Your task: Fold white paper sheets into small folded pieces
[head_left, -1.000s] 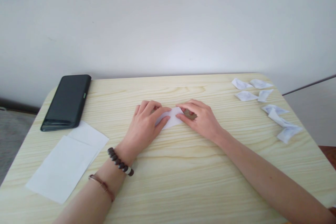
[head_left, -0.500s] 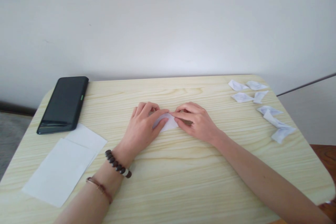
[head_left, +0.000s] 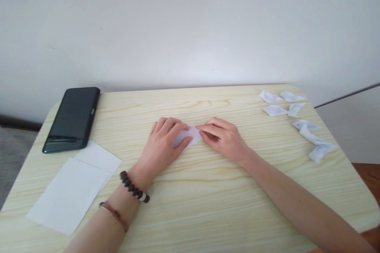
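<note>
A small folded piece of white paper lies on the wooden table between my hands. My left hand grips its left part, thumb along the near side and fingers over the far side. At the paper's right end, my right hand pinches the edge between thumb and fingertips. Both hands partly cover the paper, so its full shape is hidden. A dark bead bracelet and a thin brown band circle my left wrist.
Flat white paper sheets lie overlapping at the left. Behind them rests a black phone-like device. Several folded white paper pieces are scattered along the right side of the table. A white wall rises behind the table.
My right fingertips have drawn slightly to the right, away from my left fingers, and more of the folded paper shows between the hands. My left index finger has curled back a little.
</note>
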### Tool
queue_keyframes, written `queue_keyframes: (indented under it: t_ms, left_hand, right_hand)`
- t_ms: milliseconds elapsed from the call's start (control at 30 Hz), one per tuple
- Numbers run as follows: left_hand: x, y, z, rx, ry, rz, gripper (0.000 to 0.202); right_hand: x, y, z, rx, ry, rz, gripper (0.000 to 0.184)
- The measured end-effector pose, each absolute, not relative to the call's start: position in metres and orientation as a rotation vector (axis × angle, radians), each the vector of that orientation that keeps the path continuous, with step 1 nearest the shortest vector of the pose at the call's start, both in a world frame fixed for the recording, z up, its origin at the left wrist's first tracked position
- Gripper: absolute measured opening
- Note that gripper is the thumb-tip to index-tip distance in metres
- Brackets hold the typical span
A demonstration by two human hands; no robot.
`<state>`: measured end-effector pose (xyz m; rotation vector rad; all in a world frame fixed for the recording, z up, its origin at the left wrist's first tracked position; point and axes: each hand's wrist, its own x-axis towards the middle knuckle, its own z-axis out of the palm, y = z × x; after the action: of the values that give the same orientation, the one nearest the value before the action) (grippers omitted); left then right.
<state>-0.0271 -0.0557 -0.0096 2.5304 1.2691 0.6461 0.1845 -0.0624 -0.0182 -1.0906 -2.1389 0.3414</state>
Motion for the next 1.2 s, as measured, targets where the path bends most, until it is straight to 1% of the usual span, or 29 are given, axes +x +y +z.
queue_keyframes:
  t_ms: [67, 333, 633, 867, 1200]
  left_hand:
    - [-0.0273, -0.056, -0.0103, 2.538, 1.256, 0.66, 0.022]
    - [-0.0286, -0.0529, -0.0135, 2.509, 1.273, 0.784, 0.018]
    - [-0.0282, -0.0514, -0.0164, 2.475, 1.211, 0.884, 0.02]
    - [-0.0293, -0.0518, -0.0186, 2.507, 1.254, 0.805, 0.027]
    - [-0.0289, -0.0519, -0.018, 2.522, 1.245, 0.804, 0.026]
  right_hand:
    - [0.1844, -0.0622, -0.0188, -1.105, -2.112, 0.332, 0.022]
    - [0.1872, -0.0606, -0.0203, -1.013, -2.261, 0.28, 0.023]
    - [0.1888, -0.0593, -0.021, -0.967, -2.248, 0.326, 0.024]
    - [0.1874, -0.06, -0.0201, -1.071, -2.17, 0.38, 0.024]
    - [0.1912, -0.0593, -0.0256, -0.98, -2.338, 0.25, 0.03]
